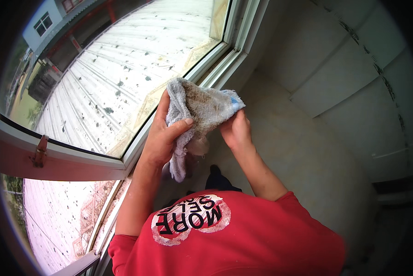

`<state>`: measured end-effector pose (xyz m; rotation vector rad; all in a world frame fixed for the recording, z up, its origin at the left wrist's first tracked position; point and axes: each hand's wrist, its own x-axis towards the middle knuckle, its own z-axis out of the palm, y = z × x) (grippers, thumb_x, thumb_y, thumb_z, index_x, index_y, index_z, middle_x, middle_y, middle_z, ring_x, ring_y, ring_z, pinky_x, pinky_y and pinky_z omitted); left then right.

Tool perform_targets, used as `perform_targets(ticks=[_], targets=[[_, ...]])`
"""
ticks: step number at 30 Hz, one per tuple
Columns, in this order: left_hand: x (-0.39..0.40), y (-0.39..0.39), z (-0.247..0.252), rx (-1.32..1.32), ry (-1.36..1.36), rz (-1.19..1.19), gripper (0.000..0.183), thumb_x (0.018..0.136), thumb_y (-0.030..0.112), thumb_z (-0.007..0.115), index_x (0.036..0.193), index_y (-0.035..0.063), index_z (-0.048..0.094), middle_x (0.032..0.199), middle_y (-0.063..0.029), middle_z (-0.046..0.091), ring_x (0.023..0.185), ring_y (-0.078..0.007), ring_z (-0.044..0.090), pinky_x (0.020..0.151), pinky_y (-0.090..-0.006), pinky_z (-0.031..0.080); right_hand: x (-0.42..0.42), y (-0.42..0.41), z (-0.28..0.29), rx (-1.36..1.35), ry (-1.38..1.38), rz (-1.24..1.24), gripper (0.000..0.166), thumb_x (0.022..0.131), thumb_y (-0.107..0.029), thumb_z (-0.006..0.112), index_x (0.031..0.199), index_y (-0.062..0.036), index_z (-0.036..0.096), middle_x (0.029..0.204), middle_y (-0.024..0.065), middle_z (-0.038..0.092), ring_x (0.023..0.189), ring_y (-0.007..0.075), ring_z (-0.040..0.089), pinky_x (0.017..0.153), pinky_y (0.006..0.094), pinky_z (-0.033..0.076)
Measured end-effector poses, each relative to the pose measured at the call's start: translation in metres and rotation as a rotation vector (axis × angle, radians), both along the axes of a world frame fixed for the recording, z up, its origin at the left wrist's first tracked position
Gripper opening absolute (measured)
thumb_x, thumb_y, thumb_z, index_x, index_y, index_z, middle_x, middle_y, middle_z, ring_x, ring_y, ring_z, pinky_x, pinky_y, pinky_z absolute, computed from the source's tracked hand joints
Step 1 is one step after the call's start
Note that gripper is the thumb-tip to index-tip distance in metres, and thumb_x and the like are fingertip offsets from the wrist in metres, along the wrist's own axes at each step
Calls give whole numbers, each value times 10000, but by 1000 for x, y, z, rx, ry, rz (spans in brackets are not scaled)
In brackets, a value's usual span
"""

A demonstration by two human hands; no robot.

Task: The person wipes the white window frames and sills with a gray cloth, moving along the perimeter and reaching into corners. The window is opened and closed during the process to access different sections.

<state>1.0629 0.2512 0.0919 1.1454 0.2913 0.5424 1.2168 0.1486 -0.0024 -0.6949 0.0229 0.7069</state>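
Note:
A grey terry cloth (210, 103), stained brown along its middle and with a blue patch near one corner, is held up between my hands. My left hand (165, 131) grips its left side, the thumb lying across the front. At the right corner, my right hand (237, 127) has its fingers behind the fabric, mostly hidden by it. One end of the cloth hangs down below my left thumb. The white sliding-window frame (223, 65) runs close beyond the cloth, to its left.
A window sash (71, 162) with a rusty latch (40, 151) stands at left. Outside lies a pale ribbed roof (123, 76) with dark specks, a building (42, 22) beyond. The tiled wall (330, 69) and pale floor (279, 138) are at right. My dark shoe (215, 170) shows below.

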Motion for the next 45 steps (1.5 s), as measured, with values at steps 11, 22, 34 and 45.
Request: perform_targets(ticks=[11,22,34,45], targets=[[126,23,-20,255,70,163,545,821,-65,410,1364,-42,386,1295,-143,510,1215,-198,463,1045,-298,327,130,66,16,61,-238,-305,320,1005,-217,374,1235,-35,504,1232,93,547,1116,231,527,990,361,405],[229,68,-66,246,112,350,492,845,-110,378,1329,-34,430,1244,-110,547,1149,-167,503,1006,-283,365,215,126,-32,-878,-1422,-531,522,832,-120,608,1315,-35,430,1042,195,511,1040,321,480,964,407,361],[235,56,-53,585,175,354,361,796,-85,358,1085,-34,568,1010,-57,615,948,-116,554,871,-245,429,215,109,-34,-989,-1707,-219,410,736,-111,626,1125,-6,547,1162,145,535,1206,389,380,943,509,317],[275,58,-75,828,200,266,344,703,-121,377,946,-15,596,895,-123,582,891,-224,576,843,-282,430,263,143,-17,-1847,-2125,382,530,635,-384,659,1109,-151,612,1166,63,459,1062,238,382,838,364,336]])
